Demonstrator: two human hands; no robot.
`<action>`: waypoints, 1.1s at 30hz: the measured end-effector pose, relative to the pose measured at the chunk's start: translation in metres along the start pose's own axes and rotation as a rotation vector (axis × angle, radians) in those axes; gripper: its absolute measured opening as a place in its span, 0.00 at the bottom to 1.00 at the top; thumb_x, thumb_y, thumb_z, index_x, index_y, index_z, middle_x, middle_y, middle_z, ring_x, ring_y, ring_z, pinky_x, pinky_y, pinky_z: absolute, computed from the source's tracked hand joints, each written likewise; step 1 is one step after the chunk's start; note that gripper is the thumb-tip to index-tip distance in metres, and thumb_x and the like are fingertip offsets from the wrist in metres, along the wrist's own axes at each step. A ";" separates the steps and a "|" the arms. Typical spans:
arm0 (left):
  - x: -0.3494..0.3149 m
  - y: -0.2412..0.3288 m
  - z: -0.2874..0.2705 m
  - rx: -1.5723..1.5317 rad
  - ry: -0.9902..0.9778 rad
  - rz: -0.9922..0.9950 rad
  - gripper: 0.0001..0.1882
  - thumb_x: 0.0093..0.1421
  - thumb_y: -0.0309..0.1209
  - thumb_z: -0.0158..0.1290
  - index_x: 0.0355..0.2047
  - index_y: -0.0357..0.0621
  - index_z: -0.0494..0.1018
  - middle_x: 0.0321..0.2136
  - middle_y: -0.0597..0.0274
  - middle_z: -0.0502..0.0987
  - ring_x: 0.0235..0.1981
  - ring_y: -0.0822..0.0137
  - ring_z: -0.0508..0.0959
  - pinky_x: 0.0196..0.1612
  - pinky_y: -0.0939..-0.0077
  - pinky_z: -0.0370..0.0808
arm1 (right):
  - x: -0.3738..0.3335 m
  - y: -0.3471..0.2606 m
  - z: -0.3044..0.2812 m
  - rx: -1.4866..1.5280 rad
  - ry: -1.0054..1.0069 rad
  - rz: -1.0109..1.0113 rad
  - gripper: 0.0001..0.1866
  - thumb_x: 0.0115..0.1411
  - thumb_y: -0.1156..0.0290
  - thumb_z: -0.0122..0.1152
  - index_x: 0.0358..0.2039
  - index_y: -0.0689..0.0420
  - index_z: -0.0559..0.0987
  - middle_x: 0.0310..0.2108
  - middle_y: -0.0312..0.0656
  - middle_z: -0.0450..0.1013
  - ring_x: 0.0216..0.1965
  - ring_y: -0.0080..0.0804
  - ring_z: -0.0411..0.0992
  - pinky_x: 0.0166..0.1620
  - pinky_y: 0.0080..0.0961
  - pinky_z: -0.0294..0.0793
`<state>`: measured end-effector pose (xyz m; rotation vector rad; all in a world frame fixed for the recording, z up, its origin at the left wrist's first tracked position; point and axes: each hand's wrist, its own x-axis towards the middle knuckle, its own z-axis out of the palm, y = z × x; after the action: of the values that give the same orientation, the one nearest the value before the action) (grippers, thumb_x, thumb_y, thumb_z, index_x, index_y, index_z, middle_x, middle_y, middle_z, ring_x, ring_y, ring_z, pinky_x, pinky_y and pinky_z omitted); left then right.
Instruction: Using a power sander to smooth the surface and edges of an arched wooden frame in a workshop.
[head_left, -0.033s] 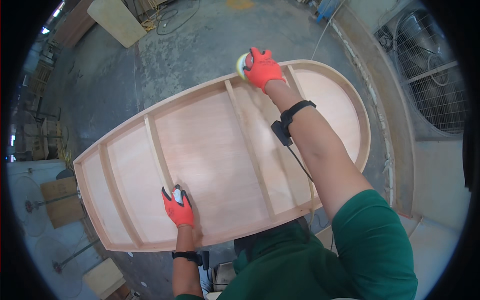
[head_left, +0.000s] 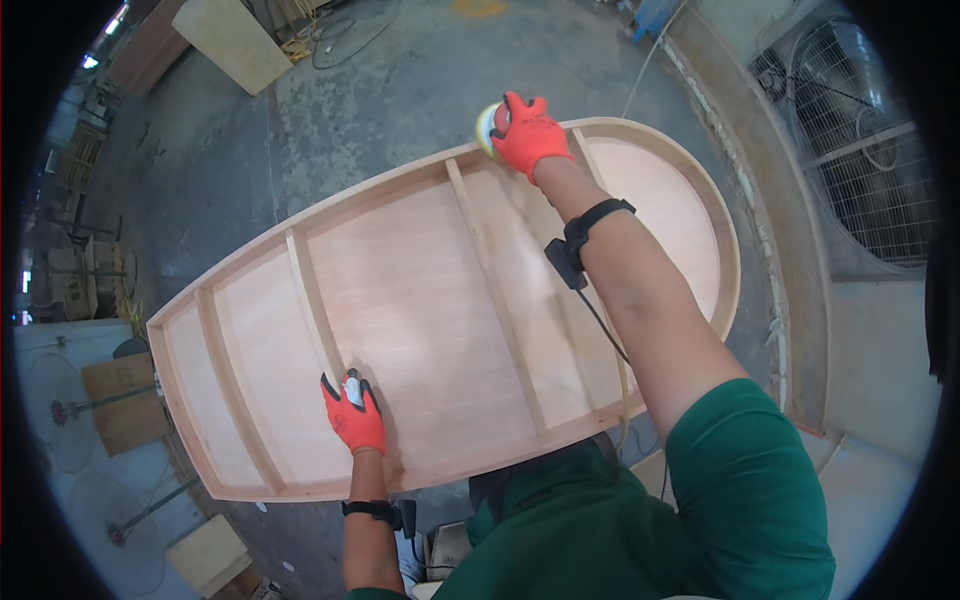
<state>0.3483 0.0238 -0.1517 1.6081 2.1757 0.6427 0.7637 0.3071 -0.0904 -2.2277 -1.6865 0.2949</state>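
Observation:
A large shallow wooden frame [head_left: 375, 192] with a rounded right end and several crosspieces lies before me, over a pale wood panel [head_left: 400, 270]. At its far rim, my right hand [head_left: 530, 138], in a red glove with black fingertips, is closed on a round sander [head_left: 489, 128] with a yellow-edged pad. The pad stands on edge against the rim's outer side. My left hand [head_left: 357, 422], gloved alike, rests on the near end of a crosspiece [head_left: 312, 295]. A small white thing [head_left: 354, 391] shows between its fingers; its kind is unclear.
A yellowish hose [head_left: 624, 395] hangs over the near rim beside my right arm. A big caged fan [head_left: 850, 140] stands by the right wall. Pale boards [head_left: 232, 45] lie on the grey floor at the far left, with cables [head_left: 350, 45] near them.
My right hand and the sander have shifted very slightly to the right along the far rim. The left hand has barely moved.

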 end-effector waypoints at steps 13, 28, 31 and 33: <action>0.003 0.010 0.009 0.213 0.001 -0.045 0.21 0.62 0.34 0.57 0.54 0.42 0.75 0.67 0.45 0.60 0.64 0.44 0.64 0.65 0.58 0.63 | 0.036 0.057 0.008 0.009 0.099 0.044 0.25 0.64 0.54 0.54 0.59 0.48 0.67 0.58 0.58 0.64 0.54 0.52 0.73 0.57 0.42 0.73; -0.001 -0.020 0.010 0.304 0.017 -0.003 0.21 0.64 0.35 0.55 0.54 0.39 0.74 0.66 0.43 0.60 0.64 0.43 0.65 0.65 0.59 0.64 | 0.036 0.112 -0.065 -0.203 -0.084 0.117 0.27 0.63 0.58 0.53 0.63 0.44 0.68 0.63 0.41 0.63 0.60 0.52 0.65 0.61 0.40 0.71; -0.001 -0.007 0.012 0.338 0.014 -0.026 0.21 0.64 0.37 0.56 0.55 0.41 0.74 0.67 0.42 0.60 0.64 0.43 0.64 0.65 0.58 0.63 | 0.051 0.159 -0.071 -0.114 -0.028 0.297 0.28 0.63 0.56 0.54 0.63 0.46 0.68 0.63 0.41 0.64 0.61 0.53 0.65 0.62 0.41 0.69; 0.003 -0.010 0.012 0.324 0.015 -0.035 0.21 0.63 0.37 0.56 0.54 0.42 0.75 0.67 0.42 0.59 0.64 0.43 0.64 0.66 0.58 0.63 | 0.055 0.156 -0.068 -0.001 -0.012 0.508 0.28 0.62 0.55 0.54 0.62 0.48 0.68 0.63 0.40 0.65 0.62 0.52 0.64 0.63 0.43 0.68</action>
<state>0.3459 0.0258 -0.1668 1.7162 2.4102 0.3022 0.9427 0.3126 -0.0853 -2.6301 -1.0969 0.4236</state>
